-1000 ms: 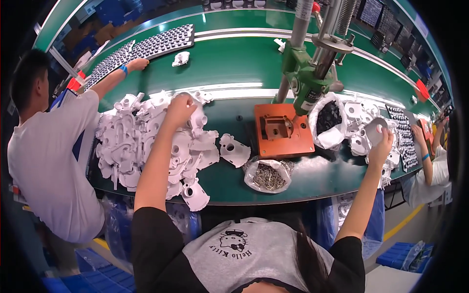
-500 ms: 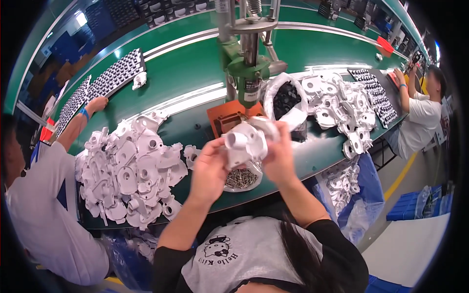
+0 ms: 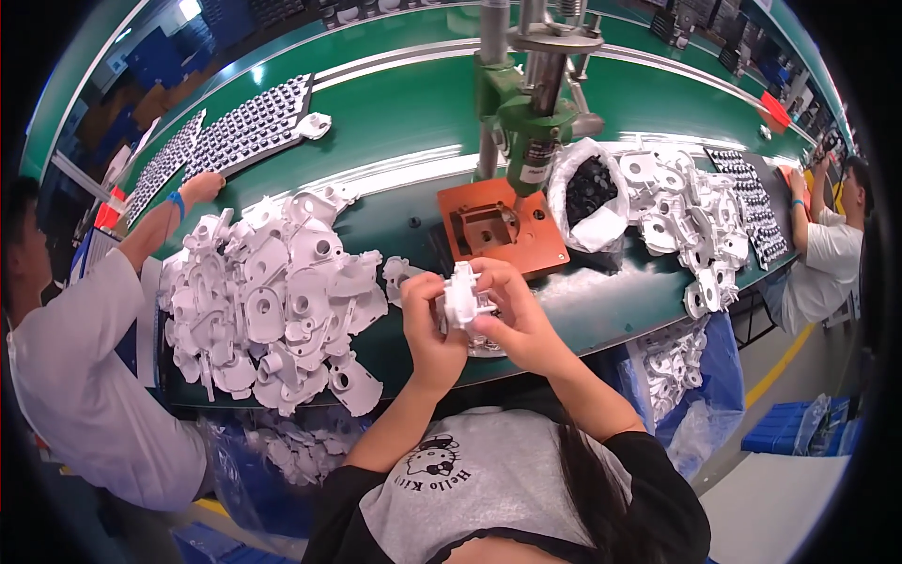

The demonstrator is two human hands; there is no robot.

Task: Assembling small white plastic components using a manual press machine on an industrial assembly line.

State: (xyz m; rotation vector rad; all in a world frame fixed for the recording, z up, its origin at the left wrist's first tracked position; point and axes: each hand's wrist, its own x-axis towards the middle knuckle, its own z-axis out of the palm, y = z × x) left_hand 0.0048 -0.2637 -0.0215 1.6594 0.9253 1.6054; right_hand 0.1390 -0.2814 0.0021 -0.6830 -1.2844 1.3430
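Note:
A white moulded plastic part (image 3: pixel 459 297) is held close over the bench's near edge, turned so its narrow side faces up. My left hand (image 3: pixel 432 324) grips its left side with bent fingers. The fingers and thumb of my right hand (image 3: pixel 520 321) close on its right side. Beneath my hands a bag of small metal screws (image 3: pixel 486 349) is mostly hidden. Just beyond, an orange fixture plate (image 3: pixel 540 246) with a part-shaped recess lies under a green machine head (image 3: pixel 540 132); no white part shows in the recess.
Left of me rises a heap of white plastic parts (image 3: pixel 268 296); another pile (image 3: pixel 691 202) lies right, beside a white bag of black pieces (image 3: pixel 590 193). Co-workers sit at both sides, one reaching toward a tray of small dark pieces (image 3: pixel 249 127). A blue-lined bin (image 3: pixel 714 376) stands lower right.
Both hands have drawn the white part nearer to me and turned it onto its side. The view has shifted, and the orange fixture is now uncovered.

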